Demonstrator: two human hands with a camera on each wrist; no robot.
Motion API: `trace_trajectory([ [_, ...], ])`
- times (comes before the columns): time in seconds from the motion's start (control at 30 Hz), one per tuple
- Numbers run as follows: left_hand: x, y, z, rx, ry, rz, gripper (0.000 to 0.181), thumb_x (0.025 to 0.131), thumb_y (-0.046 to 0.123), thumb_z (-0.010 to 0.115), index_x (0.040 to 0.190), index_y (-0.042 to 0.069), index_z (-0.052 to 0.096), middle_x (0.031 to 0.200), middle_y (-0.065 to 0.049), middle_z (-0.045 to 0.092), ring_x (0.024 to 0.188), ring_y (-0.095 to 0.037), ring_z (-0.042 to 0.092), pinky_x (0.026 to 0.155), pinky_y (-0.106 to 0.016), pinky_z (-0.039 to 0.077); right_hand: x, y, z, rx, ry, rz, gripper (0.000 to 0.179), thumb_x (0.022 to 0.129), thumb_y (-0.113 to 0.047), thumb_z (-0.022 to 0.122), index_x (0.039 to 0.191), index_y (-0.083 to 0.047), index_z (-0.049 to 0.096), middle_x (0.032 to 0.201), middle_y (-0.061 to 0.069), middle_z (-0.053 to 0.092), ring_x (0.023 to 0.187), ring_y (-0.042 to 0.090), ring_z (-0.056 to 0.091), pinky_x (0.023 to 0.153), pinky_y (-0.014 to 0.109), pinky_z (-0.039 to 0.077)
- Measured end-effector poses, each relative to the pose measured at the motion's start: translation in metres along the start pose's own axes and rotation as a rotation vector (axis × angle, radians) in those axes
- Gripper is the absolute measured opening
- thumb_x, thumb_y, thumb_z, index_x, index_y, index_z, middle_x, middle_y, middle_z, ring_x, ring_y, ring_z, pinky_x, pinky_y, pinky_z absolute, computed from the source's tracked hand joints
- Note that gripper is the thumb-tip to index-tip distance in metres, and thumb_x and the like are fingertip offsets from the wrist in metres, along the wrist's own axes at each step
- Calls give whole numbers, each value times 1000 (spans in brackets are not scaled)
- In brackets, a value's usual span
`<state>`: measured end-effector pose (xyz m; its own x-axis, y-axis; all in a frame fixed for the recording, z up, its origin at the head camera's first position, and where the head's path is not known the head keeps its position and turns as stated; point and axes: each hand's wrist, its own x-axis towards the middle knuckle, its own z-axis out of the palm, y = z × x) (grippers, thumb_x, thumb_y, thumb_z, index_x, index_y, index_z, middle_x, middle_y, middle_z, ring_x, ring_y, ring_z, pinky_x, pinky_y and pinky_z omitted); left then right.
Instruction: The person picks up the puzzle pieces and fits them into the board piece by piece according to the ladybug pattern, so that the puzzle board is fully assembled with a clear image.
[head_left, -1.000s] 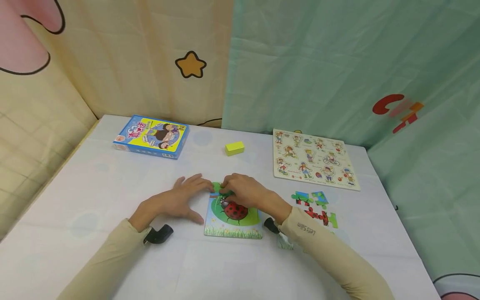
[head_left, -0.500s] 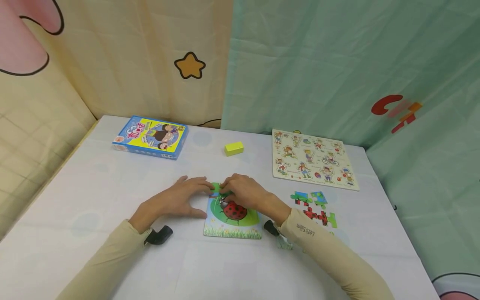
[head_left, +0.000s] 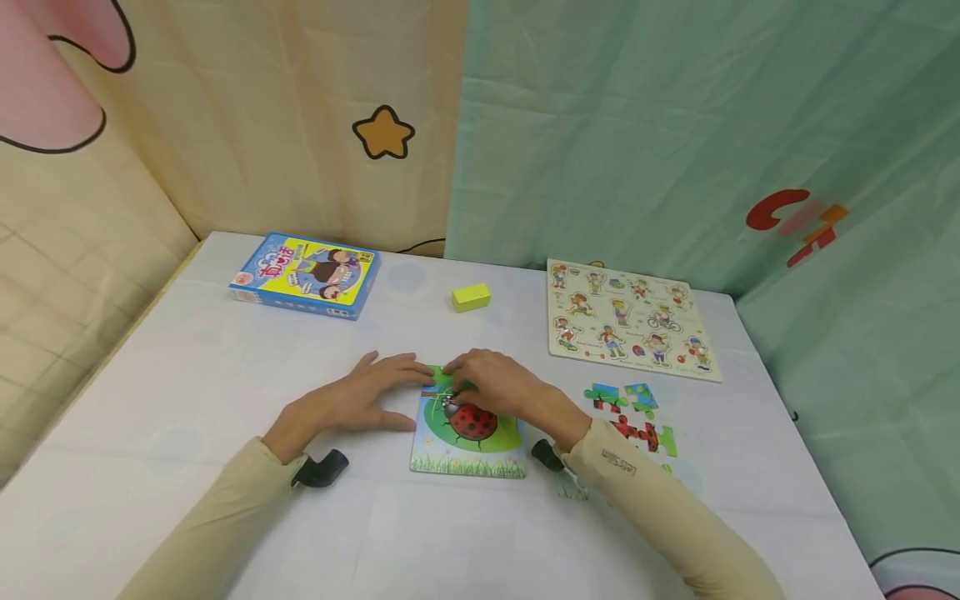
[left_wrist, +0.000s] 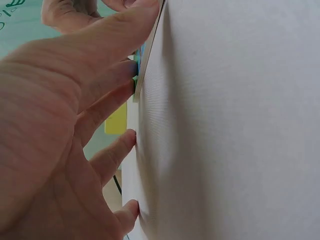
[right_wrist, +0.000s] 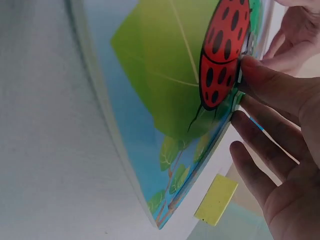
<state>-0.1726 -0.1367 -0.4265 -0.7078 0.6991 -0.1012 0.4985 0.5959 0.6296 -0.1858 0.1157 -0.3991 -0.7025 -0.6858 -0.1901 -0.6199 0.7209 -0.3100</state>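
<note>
A square ladybug puzzle board (head_left: 468,462) lies on the white table, the ladybug (head_left: 474,422) on a green leaf at its middle. My left hand (head_left: 360,397) is spread at the board's left side. In the left wrist view, its index and middle fingertips touch the board's corner while the other two rest on the table. My right hand (head_left: 498,385) bends over the upper part of the board. Its thumb and forefinger pinch a small green puzzle piece (right_wrist: 240,95) by the ladybug's head, mostly hidden by the fingers.
Loose puzzle pieces (head_left: 643,433) lie right of the board, some partly under the right sleeve (head_left: 660,500). A yellow block (head_left: 470,297) stands behind the board. A blue boxed game (head_left: 306,275) sits back left, a figure peg board (head_left: 630,317) back right.
The left hand's thumb and fingers have shifted slightly right, against the board. The right hand stays almost in place over the ladybug's head.
</note>
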Motion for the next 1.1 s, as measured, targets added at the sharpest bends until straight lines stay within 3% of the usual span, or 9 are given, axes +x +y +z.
trace_trajectory([
  [0.2,1,0,0,3,-5,-2,63,86,38,78,143,19,56,153,-3,49,152,-36,22,118,-72,1,-6,5,2,-1,0,-11,24,95,-24,70,116,-14,75,139,1,62,131,20,56,109,40,47],
  [0.33,2,-1,0,11,-6,2,63,86,38,78,143,20,55,152,-4,49,152,-36,22,118,-72,1,-17,10,1,52,29,-14,27,96,-25,69,120,-14,73,139,2,62,132,21,55,112,42,43],
  [0.73,2,1,1,-5,-3,5,65,84,35,80,141,17,55,152,-5,48,152,-38,21,118,-71,-1,-70,27,-15,204,236,33,37,91,-26,75,123,-8,71,138,8,63,132,27,55,110,46,45],
  [0.87,3,0,4,-8,4,12,61,83,35,81,137,18,58,151,-5,48,152,-38,21,117,-73,0,-88,35,-18,211,302,38,39,90,-27,76,123,-8,71,136,9,64,130,29,57,108,50,46],
  [1.1,3,0,7,-8,4,4,59,83,38,81,134,21,59,152,-3,47,153,-37,20,117,-72,-1,-114,64,-17,205,329,51,38,89,-24,77,123,-8,70,135,9,65,129,30,58,107,53,46],
])
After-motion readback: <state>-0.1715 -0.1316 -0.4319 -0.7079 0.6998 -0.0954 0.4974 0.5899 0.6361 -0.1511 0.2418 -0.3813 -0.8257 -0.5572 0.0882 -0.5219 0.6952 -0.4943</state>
